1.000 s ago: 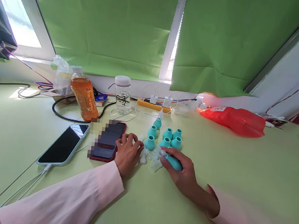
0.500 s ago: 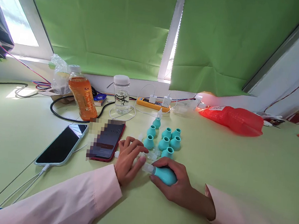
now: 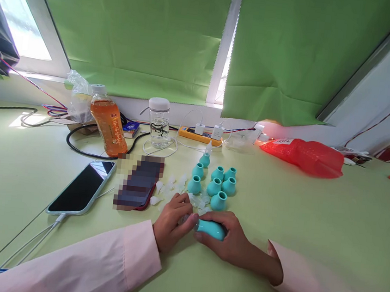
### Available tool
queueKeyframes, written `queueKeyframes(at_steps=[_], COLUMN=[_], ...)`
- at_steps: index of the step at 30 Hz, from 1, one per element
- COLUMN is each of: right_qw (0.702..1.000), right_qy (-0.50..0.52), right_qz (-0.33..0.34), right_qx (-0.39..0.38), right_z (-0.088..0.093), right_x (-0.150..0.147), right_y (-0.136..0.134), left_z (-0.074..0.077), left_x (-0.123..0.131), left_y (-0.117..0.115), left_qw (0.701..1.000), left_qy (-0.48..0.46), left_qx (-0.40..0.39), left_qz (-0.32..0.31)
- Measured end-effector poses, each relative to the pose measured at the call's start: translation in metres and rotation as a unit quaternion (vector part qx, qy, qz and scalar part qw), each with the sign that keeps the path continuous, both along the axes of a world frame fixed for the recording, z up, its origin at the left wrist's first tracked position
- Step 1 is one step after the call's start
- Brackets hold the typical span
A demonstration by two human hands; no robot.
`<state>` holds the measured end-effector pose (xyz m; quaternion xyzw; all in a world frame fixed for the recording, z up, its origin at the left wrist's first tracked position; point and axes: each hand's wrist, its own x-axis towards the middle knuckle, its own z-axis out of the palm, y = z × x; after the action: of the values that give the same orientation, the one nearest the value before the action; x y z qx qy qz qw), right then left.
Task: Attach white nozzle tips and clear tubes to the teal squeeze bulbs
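Observation:
My right hand [image 3: 235, 244] grips a teal squeeze bulb [image 3: 211, 229] that lies on its side, neck toward the left. My left hand [image 3: 174, 222] is closed, thumb and fingers pinching the clear nozzle at the bulb's neck; most of the nozzle is hidden by the fingers. Just beyond both hands stand several teal bulbs [image 3: 218, 201] upright with open necks. At the back of that group, one bulb [image 3: 205, 159] carries a clear pointed nozzle [image 3: 208, 147]. Small translucent plastic pieces [image 3: 195, 201] lie scattered between the left hand and the bulbs.
Left of my hands lie a red-edged phone [image 3: 138, 182] and a charging phone [image 3: 81, 189]. Behind them stand an orange drink bottle [image 3: 110, 125] and a clear lidded bottle [image 3: 158, 126]. A yellow power strip [image 3: 196, 135] and a red plastic bag [image 3: 305, 156] rest farther back.
My left fingers have closed from a spread pose around the nozzle. The bulb in my right hand has shifted slightly left and is gripped more tightly, looking slimmer.

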<state>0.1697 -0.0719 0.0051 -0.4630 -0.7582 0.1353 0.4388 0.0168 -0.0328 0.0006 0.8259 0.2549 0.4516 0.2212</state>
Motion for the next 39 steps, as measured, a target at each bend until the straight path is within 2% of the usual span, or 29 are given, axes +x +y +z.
queueKeyframes(at_steps=[4,6,9,10,12,14,16,17,19,20,22,24,25,27,30,31,35,39], right_qw=[0.999,0.999,0.999,0.999,0.993,0.98,0.977,0.979,0.979,0.978,0.973,0.964,0.965,0.977,0.99,0.99,0.99,0.985], right_qy=[0.009,0.015,0.022,0.012,-0.014,-0.021,0.01,0.032,0.077,0.101,0.133,0.141,0.132,0.1,0.041,0.03,-0.018,-0.066], right_qz=[0.018,0.034,0.021,0.036,0.114,0.187,0.177,0.148,0.095,0.073,0.007,-0.069,-0.098,-0.126,-0.138,-0.139,-0.124,-0.124], right_qx=[-0.027,-0.023,0.014,0.021,0.036,0.066,0.117,0.139,0.164,0.168,0.189,0.213,0.205,0.137,0.006,-0.009,-0.065,-0.097], right_z=[-0.001,-0.002,0.0,0.002,0.007,0.013,0.02,0.025,0.036,0.043,0.056,0.066,0.068,0.065,0.049,0.042,0.017,0.011], right_x=[0.0,0.001,0.001,0.001,0.002,0.004,0.009,0.013,0.024,0.031,0.048,0.067,0.076,0.091,0.104,0.105,0.104,0.102], right_y=[0.002,0.002,0.002,0.002,0.002,0.002,0.002,0.004,0.011,0.017,0.037,0.064,0.079,0.108,0.144,0.153,0.173,0.177], left_z=[0.004,0.005,0.006,0.006,0.007,0.007,0.007,0.007,0.004,0.002,-0.003,-0.007,-0.009,-0.011,-0.01,-0.009,-0.005,-0.005], left_x=[0.002,0.004,0.006,0.007,0.008,0.007,0.005,0.003,0.001,0.0,0.0,0.002,0.002,0.003,0.002,0.002,-0.001,-0.001], left_y=[-0.003,-0.005,-0.006,-0.005,-0.005,-0.004,-0.002,0.0,0.004,0.006,0.009,0.01,0.01,0.009,0.006,0.005,0.003,0.003], left_qw=[0.983,0.96,0.92,0.908,0.889,0.888,0.92,0.946,0.991,0.998,0.976,0.946,0.938,0.931,0.926,0.925,0.926,0.928], left_qy=[-0.034,-0.042,-0.068,-0.078,-0.092,-0.086,-0.057,-0.035,0.025,0.061,0.135,0.188,0.208,0.239,0.27,0.276,0.282,0.284], left_qx=[-0.176,-0.27,-0.375,-0.402,-0.442,-0.448,-0.386,-0.322,-0.13,-0.018,0.168,0.257,0.268,0.26,0.241,0.239,0.231,0.228], left_qz=[-0.032,-0.059,-0.085,-0.083,-0.069,-0.056,-0.044,-0.033,-0.005,0.011,0.036,0.062,0.076,0.095,0.106,0.105,0.096,0.079])
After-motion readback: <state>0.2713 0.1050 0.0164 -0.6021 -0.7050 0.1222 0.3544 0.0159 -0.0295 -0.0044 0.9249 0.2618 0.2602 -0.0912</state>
